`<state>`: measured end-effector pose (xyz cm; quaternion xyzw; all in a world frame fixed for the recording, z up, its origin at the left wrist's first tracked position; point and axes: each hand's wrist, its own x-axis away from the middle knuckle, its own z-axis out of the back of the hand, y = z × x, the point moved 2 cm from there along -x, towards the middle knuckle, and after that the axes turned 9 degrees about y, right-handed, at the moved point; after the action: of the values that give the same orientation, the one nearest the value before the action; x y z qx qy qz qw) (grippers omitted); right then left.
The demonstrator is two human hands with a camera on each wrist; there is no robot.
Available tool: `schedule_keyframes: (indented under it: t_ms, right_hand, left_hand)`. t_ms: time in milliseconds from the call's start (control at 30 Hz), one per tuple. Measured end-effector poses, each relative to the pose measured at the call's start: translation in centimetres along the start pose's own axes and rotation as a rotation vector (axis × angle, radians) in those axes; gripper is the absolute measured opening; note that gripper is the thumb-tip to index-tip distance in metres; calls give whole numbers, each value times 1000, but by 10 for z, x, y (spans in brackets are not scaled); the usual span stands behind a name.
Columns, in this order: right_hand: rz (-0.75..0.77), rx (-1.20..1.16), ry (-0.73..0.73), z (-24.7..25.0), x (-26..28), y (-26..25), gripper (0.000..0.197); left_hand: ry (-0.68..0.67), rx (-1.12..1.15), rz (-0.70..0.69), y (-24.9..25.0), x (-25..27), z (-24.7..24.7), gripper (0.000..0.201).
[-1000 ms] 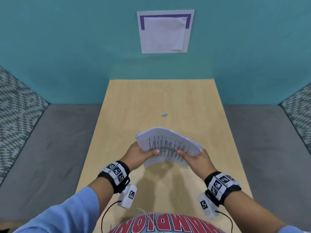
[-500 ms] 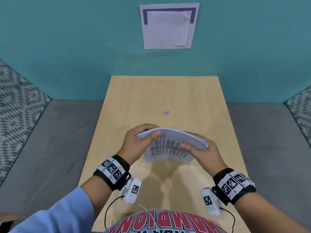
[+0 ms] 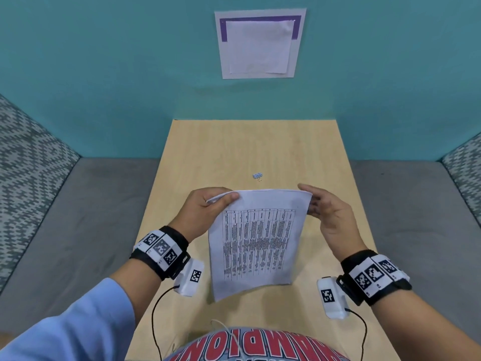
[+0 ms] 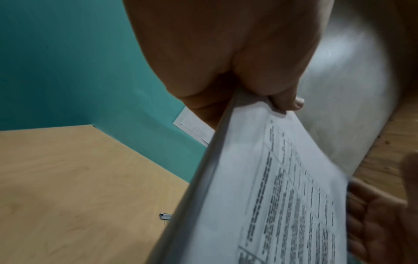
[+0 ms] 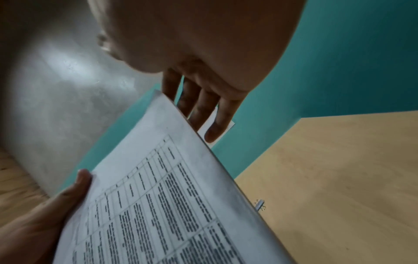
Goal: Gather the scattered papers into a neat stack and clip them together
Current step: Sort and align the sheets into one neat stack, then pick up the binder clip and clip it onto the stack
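Note:
A stack of printed papers [image 3: 256, 241] stands nearly upright above the wooden table [image 3: 208, 152], its table of text facing me. My left hand [image 3: 223, 199] pinches the stack's top left corner, thumb in front and fingers behind. My right hand [image 3: 312, 201] lies against the top right edge with its fingers straight. The left wrist view shows the thumb [image 4: 287, 103] on the papers [image 4: 271, 196]. In the right wrist view straight fingers [image 5: 199, 107] run behind the papers [image 5: 169, 196]. A small silver binder clip [image 3: 257, 175] lies on the table beyond the stack, also visible as the clip [image 4: 166, 217] and the clip [image 5: 260, 205].
The table abuts a teal wall [image 3: 104, 87] with a white sheet [image 3: 260, 45] fixed on it. Grey cushioned seats [image 3: 91, 217] flank the table on both sides. Thin cables [image 3: 156, 316] hang from the wrist cameras near the table's front edge.
The stack has turned from a bent, sideways hold to upright with its long side vertical. Both hands have moved to its top corners, and the right hand's fingers have straightened.

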<state>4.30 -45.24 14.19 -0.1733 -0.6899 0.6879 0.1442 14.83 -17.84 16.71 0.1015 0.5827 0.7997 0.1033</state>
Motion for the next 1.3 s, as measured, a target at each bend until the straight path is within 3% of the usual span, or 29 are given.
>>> schedule_keyframes:
  t_ms: [100, 200, 267, 400, 500, 567, 667, 733, 800, 867, 1000, 1133, 1200, 1300]
  right_hand:
    - [-137, -51, -28, -4, -3, -1, 50]
    - [-167, -61, 26, -9, -3, -6, 20]
    - [-193, -85, 52, -11, -4, -7, 13]
    - [-248, -156, 106, -9, -8, -5, 30]
    - [-255, -172, 132, -11, -10, -3, 23]
    - [-265, -201, 137, -14, -13, -3, 19]
    - [-293, -246, 133, -23, -19, -4, 37]
    - [-317, -257, 138, -28, -23, -3, 42]
    - [-352, -256, 131, -32, -28, 1, 34]
    - [-388, -229, 110, -35, -33, 6, 28]
    - [-486, -118, 86, -42, -51, 26, 24]
    - [-593, 56, -96, -64, -69, 58, 12]
    - [-561, 200, -145, -77, -87, 77, 13]
    - [-306, 641, -213, -87, -124, 108, 22]
  left_hand:
    - [-21, 24, 28, 3, -2, 1, 25]
    - [-37, 28, 46, 5, -4, 3, 26]
    - [-65, 22, 43, 7, -5, 6, 27]
    - [-95, 78, 74, 8, -9, 15, 38]
    - [-113, 198, 171, 3, -8, 20, 44]
    - [-143, 296, 271, -7, -6, 18, 63]
    - [-242, 349, 314, -24, 3, 10, 94]
    - [-247, 259, 336, -36, 11, 2, 84]
    - [-200, 172, 334, -45, 14, -6, 50]
    - [-120, 152, 343, -52, 13, -5, 29]
    - [-27, 203, 361, -59, 10, 17, 29]
    - [7, 144, 373, -75, 8, 41, 26]
    - [55, 71, 369, -87, 5, 54, 18]
    - [118, -63, 351, -102, 0, 70, 35]
